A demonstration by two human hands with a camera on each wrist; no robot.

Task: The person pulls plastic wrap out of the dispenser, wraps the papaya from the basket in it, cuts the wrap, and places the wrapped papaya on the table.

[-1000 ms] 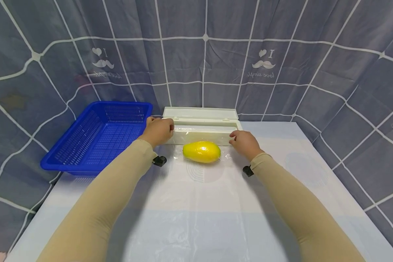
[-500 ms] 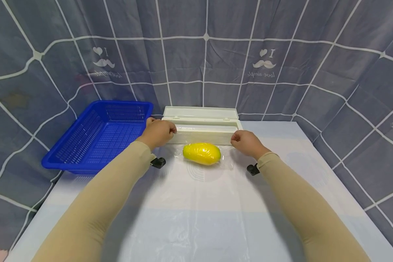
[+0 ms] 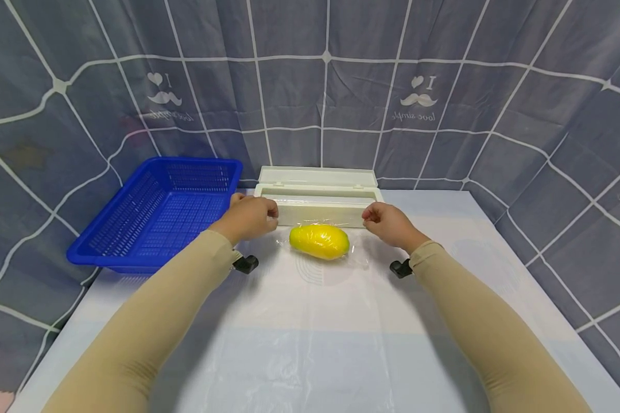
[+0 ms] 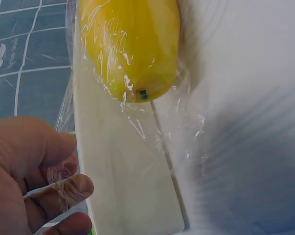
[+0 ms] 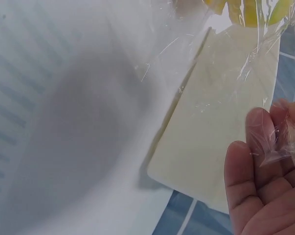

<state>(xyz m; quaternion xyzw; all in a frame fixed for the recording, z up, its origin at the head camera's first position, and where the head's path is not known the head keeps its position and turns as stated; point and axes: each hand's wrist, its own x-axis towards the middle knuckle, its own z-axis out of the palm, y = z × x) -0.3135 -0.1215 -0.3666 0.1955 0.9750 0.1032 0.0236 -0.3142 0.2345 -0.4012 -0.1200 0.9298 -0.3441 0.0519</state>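
Observation:
A yellow papaya (image 3: pixel 319 241) with greenish ends lies mid-table, covered by clear cling film (image 4: pixel 137 122). Just behind it stands a long white cling film box (image 3: pixel 320 217), its lid (image 3: pixel 317 175) tipped back and a roll visible inside. My left hand (image 3: pixel 249 217) is at the box's left end, film bunched between its thumb and fingers. At the opposite end, my right hand (image 3: pixel 388 223) pinches another gathered edge of the film, seen crumpled at the fingertips in the right wrist view. Loose film spreads from the papaya towards both hands.
A blue plastic basket (image 3: pixel 134 265) stands at the left, close beside my left hand. The table has a pale cloth (image 3: pixel 310 355). A grey checked curtain (image 3: pixel 289 97) hangs behind and along both sides.
The film that stretched over the box front now gathers nearer the papaya. The papaya has turned slightly. My left hand has come down a little towards me; the right has shifted slightly outward.

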